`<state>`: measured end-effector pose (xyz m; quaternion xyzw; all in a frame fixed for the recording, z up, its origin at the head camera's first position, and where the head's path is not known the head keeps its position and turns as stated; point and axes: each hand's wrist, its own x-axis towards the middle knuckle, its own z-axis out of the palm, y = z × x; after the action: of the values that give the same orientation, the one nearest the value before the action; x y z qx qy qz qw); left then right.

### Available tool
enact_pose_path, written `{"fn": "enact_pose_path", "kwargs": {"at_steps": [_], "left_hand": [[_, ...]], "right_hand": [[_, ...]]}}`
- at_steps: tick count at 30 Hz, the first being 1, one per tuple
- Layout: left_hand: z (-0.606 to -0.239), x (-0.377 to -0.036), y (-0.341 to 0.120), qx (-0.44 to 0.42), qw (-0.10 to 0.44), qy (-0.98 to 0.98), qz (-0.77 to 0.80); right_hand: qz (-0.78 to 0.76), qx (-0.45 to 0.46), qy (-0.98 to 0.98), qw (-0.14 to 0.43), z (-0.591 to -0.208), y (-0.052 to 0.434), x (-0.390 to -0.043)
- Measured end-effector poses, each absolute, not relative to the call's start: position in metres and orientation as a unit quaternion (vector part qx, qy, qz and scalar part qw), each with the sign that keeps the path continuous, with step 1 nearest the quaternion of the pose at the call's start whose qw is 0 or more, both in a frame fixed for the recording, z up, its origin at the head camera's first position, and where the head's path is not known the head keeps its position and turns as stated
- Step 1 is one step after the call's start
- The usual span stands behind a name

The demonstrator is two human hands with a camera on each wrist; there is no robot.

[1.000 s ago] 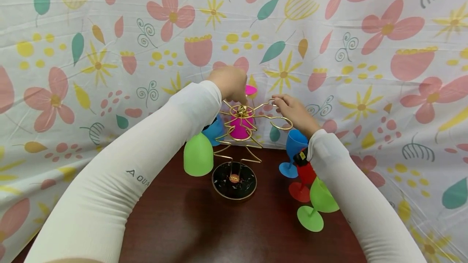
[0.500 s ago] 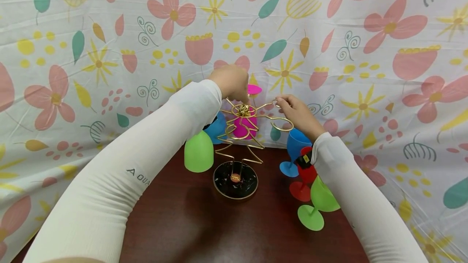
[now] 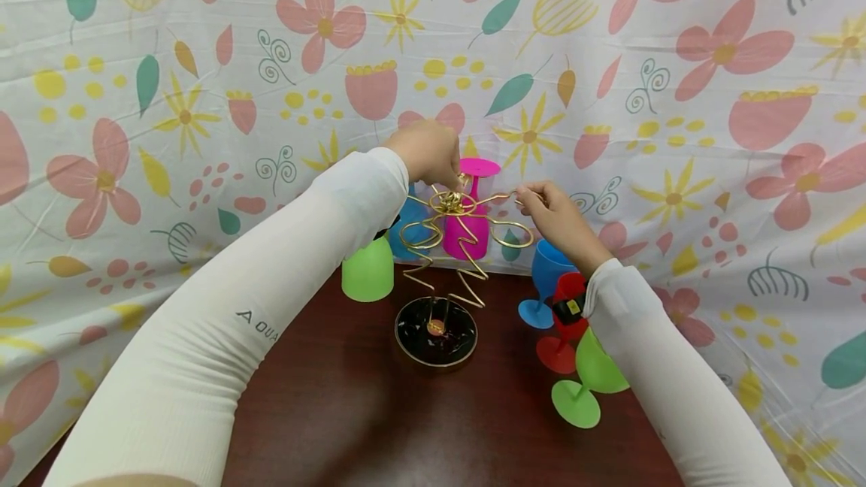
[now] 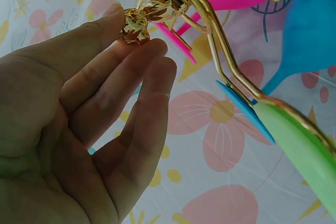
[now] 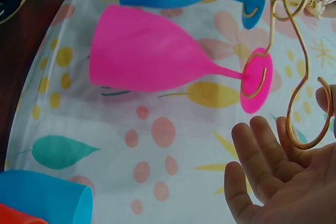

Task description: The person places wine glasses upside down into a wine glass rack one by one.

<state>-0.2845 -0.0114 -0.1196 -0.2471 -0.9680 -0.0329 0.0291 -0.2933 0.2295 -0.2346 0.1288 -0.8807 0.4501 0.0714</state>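
A gold wire wine glass rack (image 3: 452, 205) stands on a round black base (image 3: 433, 352). With thumb and index finger, my left hand (image 3: 426, 152) pinches the gold knob (image 4: 135, 27) on its top. My right hand (image 3: 560, 224) holds a looped wire arm (image 5: 321, 137) at the rack's right side, its other fingers loosely spread. Upside down by their feet hang a pink wine glass (image 3: 467, 237), a blue wine glass (image 3: 408, 230) and a green wine glass (image 3: 367, 273). My left forearm hides part of the rack's left side.
Upright at the right of the dark brown table (image 3: 325, 397) are another blue glass (image 3: 549, 267), a red glass (image 3: 556, 355) and a green glass (image 3: 598, 367), partly behind my right forearm. A floral cloth (image 3: 271, 119) hangs close behind the rack.
The rack's upper part has turned: the pink and blue glasses have swung right, and the green one has shifted toward the back. My right hand has moved slightly right; the left stays on the knob.
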Motion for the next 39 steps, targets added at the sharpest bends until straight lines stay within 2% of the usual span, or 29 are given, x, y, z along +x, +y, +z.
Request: {"fn": "enact_pose_path", "kwargs": {"at_steps": [17, 39], "left_hand": [[-0.122, -0.291, -0.014, -0.277, 0.026, -0.96, -0.028], [-0.125, -0.291, -0.016, -0.282, 0.024, -0.958, -0.042]], "right_hand": [[0.473, 0.142, -0.865, 0.088, -0.239, 0.228, -0.279], [0.472, 0.139, -0.866, 0.087, -0.241, 0.227, -0.278]]}}
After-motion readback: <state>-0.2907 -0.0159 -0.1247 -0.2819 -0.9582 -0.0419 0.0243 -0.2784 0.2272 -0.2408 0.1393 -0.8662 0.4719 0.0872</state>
